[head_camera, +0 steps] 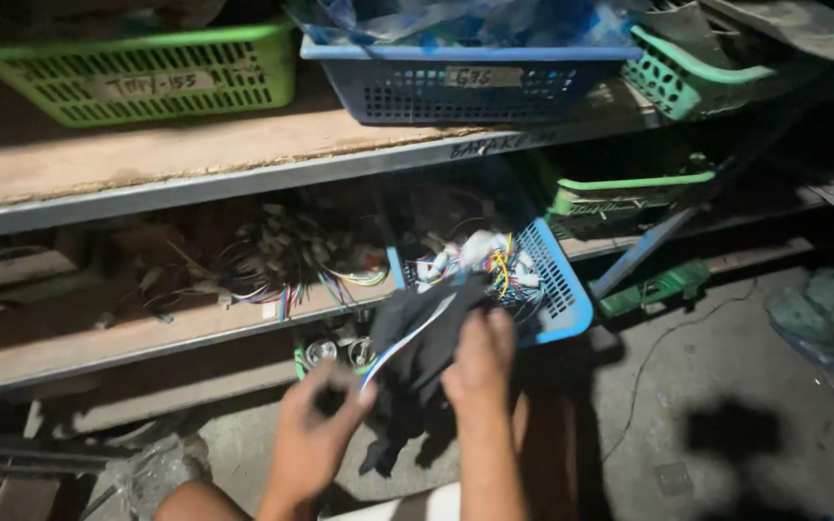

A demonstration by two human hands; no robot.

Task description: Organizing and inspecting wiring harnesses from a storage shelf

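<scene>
Both my hands hold a dark bundle of black wrapped wiring with a pale blue-white wire running through it. My left hand grips its lower left part; my right hand grips its right side. The bundle hangs in front of a blue plastic basket on the lower shelf, which is full of white connectors and coloured wires.
A pile of loose wire harnesses lies on the lower shelf left of the basket. The upper shelf carries a green basket, a blue basket and a teal basket. Concrete floor lies right.
</scene>
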